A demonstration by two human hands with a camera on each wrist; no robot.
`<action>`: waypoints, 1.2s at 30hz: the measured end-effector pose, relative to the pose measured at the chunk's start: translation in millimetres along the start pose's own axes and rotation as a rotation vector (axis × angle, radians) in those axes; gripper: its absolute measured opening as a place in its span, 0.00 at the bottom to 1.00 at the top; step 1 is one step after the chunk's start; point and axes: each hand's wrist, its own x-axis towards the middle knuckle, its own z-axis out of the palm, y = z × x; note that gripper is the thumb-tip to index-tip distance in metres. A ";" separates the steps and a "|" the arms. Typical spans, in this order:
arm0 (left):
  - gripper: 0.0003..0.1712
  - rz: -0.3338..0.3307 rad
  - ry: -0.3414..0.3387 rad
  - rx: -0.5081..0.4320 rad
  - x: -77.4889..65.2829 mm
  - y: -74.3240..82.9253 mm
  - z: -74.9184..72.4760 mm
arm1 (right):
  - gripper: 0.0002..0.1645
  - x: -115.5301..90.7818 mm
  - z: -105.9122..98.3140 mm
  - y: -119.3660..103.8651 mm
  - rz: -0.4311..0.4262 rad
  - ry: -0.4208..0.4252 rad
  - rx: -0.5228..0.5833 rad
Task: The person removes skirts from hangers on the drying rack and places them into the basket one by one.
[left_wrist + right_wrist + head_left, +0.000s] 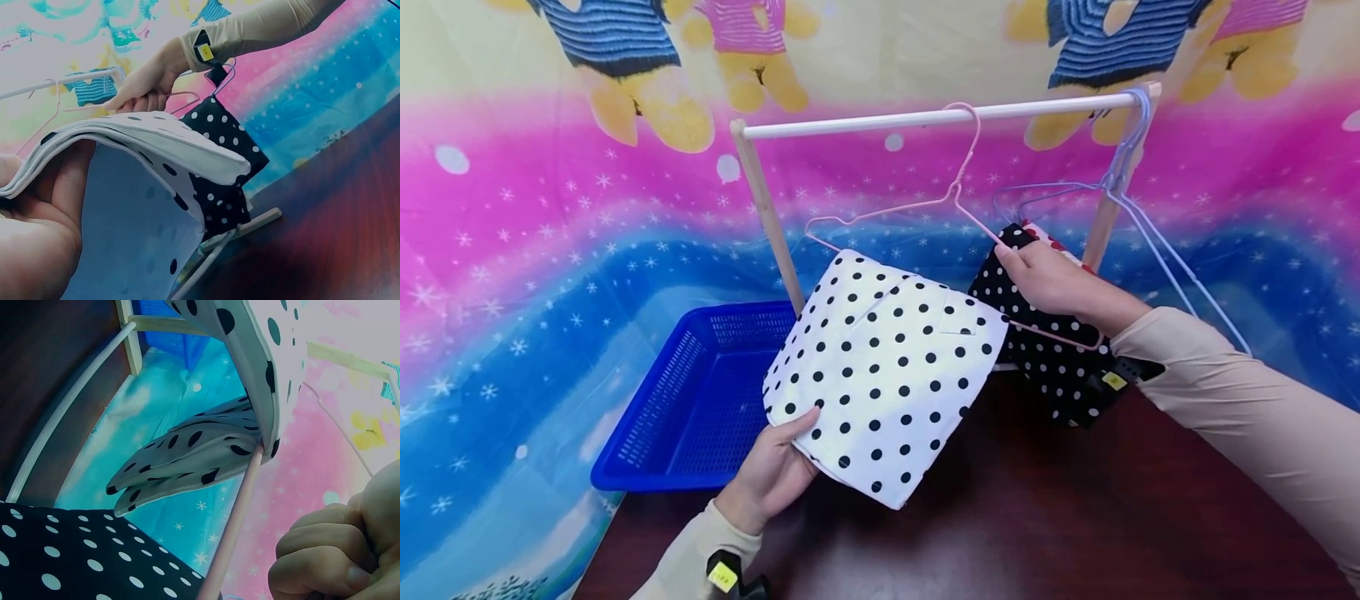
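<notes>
A folded white cloth with black dots [887, 375] is draped over the lower bar of a pink hanger [910, 204], whose hook sits at the rack's white rail. My left hand [775, 475] pinches the cloth's lower left edge, thumb on top and fingers beneath. Around the hanger's right shoulder my right hand [1052, 279] curls its fingers. In the right wrist view the pink bar runs out of the fold of the cloth, and the curled right fingers [322, 550] show at the lower right.
A black cloth with white dots [1060, 375] hangs behind my right hand, a red-patterned one beside it. Blue-violet hangers [1127, 167] cluster at the right end of the rail [865, 122]. A blue basket [647, 400] stands left on the dark red table [1000, 517].
</notes>
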 end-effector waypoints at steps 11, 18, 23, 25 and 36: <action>0.22 -0.013 0.054 0.037 1.7 4.9 -7.3 | 0.35 1.4 -0.7 1.0 -0.001 -0.003 0.018; 0.22 -0.007 0.080 0.068 2.2 6.9 -12.4 | 0.35 1.8 -0.8 1.3 -0.007 -0.005 0.009; 0.22 -0.022 0.116 0.085 1.6 7.7 -16.6 | 0.35 2.6 -1.8 2.7 -0.011 -0.006 -0.008; 0.23 -0.023 0.126 0.093 0.6 8.1 -18.5 | 0.35 2.8 -2.2 2.9 -0.013 -0.007 -0.011; 0.23 -0.030 0.133 0.098 -5.3 7.5 -24.7 | 0.35 3.1 -2.3 2.4 -0.004 -0.014 -0.016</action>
